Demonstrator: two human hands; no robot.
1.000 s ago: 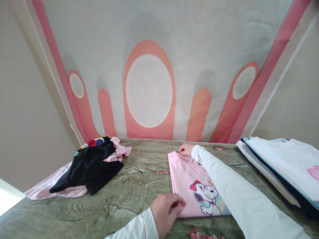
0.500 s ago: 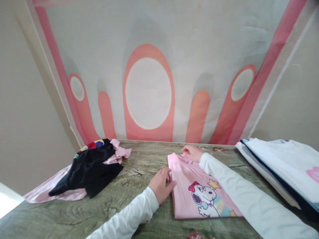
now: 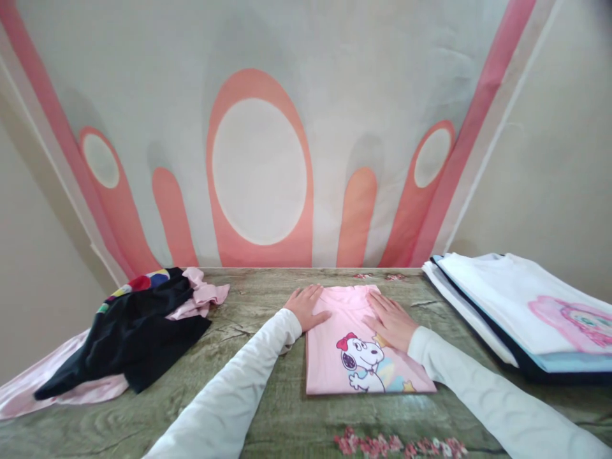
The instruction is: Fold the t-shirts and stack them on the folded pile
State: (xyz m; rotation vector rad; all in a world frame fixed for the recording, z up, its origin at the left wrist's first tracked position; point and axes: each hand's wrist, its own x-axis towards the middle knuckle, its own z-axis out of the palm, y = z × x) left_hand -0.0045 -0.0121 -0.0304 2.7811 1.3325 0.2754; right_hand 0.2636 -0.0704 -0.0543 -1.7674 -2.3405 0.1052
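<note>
A folded pink T-shirt (image 3: 329, 357) lies flat on the table, its collar toward the wall and a cartoon dog with a red bow printed on the front. My left hand (image 3: 306, 308) rests on its upper left edge, fingers stretched toward the collar and thumb over the cloth. On the upper right side, my right hand (image 3: 393, 320) lies flat with its fingers extended. Neither hand grips the fabric.
Left of me lies a rumpled heap of clothes, a black garment (image 3: 143, 338) over pink cloth (image 3: 205, 293). A stack of folded shirts (image 3: 497, 293) with a white one on top stands at the right. The wood-patterned table (image 3: 268, 421) meets a decorated wall (image 3: 325, 127) behind.
My left hand has moved up to the shirt's upper left edge. My right hand has come down from the collar and flattened on the right side. The view has turned slightly right.
</note>
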